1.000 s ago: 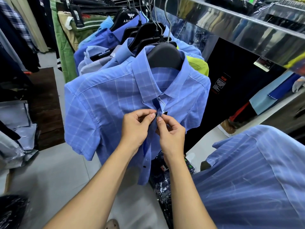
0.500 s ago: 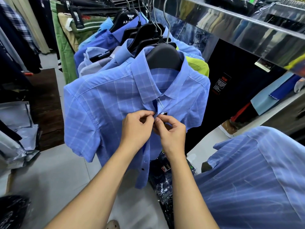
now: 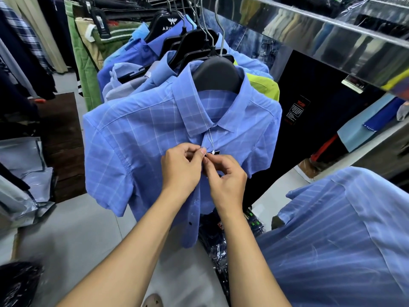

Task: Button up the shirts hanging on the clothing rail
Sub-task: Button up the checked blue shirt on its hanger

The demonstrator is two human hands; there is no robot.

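The blue checked shirt (image 3: pixel 137 138), hanging from a black hanger (image 3: pixel 215 73), is light, limp cloth; left hand (image 3: pixel 180 168) and right hand (image 3: pixel 225 180) pinch its front edges just below the collar.

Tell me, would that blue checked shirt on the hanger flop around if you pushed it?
Probably: the blue checked shirt looks thin, its unbuttoned lower front hanging loose. On a hanger with a wire hook, it would likely swing. Both hands, left hand and right hand, pinch the placket.
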